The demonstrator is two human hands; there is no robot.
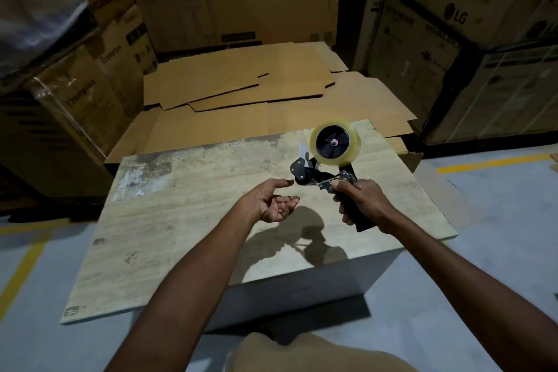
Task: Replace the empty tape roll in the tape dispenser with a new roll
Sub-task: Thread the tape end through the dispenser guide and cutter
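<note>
Nearest my camera, a knee in tan cloth (pixel 308 353) sits at the bottom edge, and both bare forearms reach forward over a worn, pale table (pixel 181 220). My right hand (pixel 360 204) is wrapped tight around the black handle of the tape dispenser (pixel 326 178), holding it above the table's right side with the handle angled down toward me. My left hand (pixel 270 204) hovers just beside the dispenser's front roller, palm turned up, fingers loosely curled and holding nothing; its fingertips are close to the metal frame but apart from it. A full roll of clear tape (pixel 333 143) sits on the dispenser's hub, at the top of the tool. The hands and tool cast a dark shadow on the tabletop below them. Beyond the table, flattened cardboard sheets (pixel 241 84) lie piled on the floor. Stacked cartons (pixel 453 24) wall in the background, some printed with brand names.
</note>
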